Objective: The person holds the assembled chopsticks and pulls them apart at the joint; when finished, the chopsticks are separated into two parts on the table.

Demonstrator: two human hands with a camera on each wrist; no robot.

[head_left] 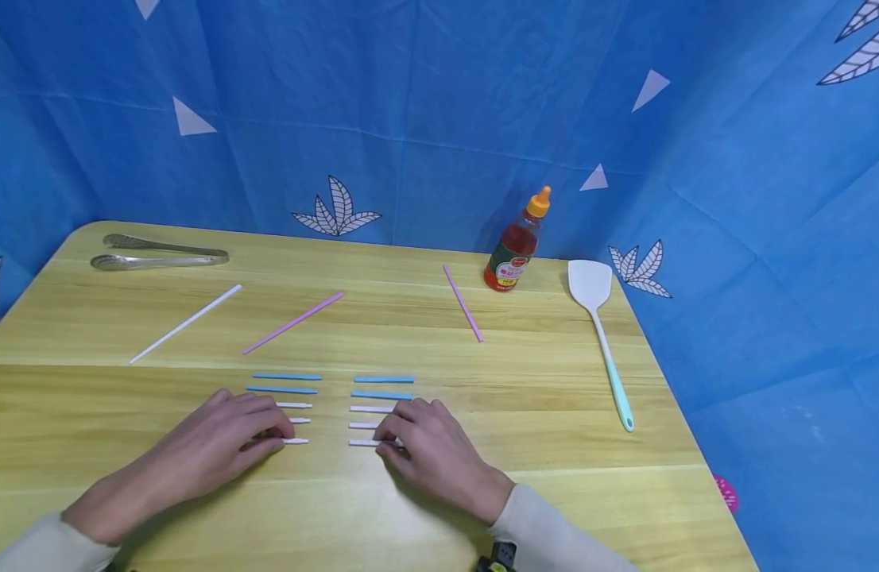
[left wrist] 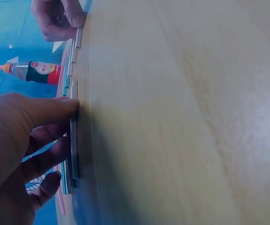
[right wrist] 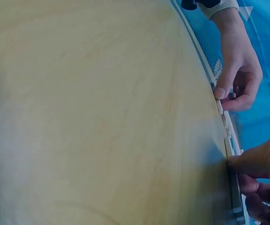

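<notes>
Two columns of short straws lie side by side on the table, each with two blue straws above three white ones. My left hand (head_left: 232, 433) pinches the nearest white straw (head_left: 296, 441) of the left column between thumb and fingers; in the left wrist view that straw (left wrist: 74, 159) lies along the tabletop. The nearest white straw (head_left: 362, 443) of the right column is pinched by my right hand (head_left: 435, 453), which covers its right end. Above the hands are the blue straws (head_left: 287, 376) on the left and the blue straws (head_left: 384, 380) on the right.
Farther back lie a long white stick (head_left: 185, 324), a pink stick (head_left: 292, 322) and another pink stick (head_left: 462, 303). Metal tongs (head_left: 160, 260) rest at the back left. A sauce bottle (head_left: 514, 250) stands near the blue curtain (head_left: 482, 95), left of a white spatula (head_left: 602, 334).
</notes>
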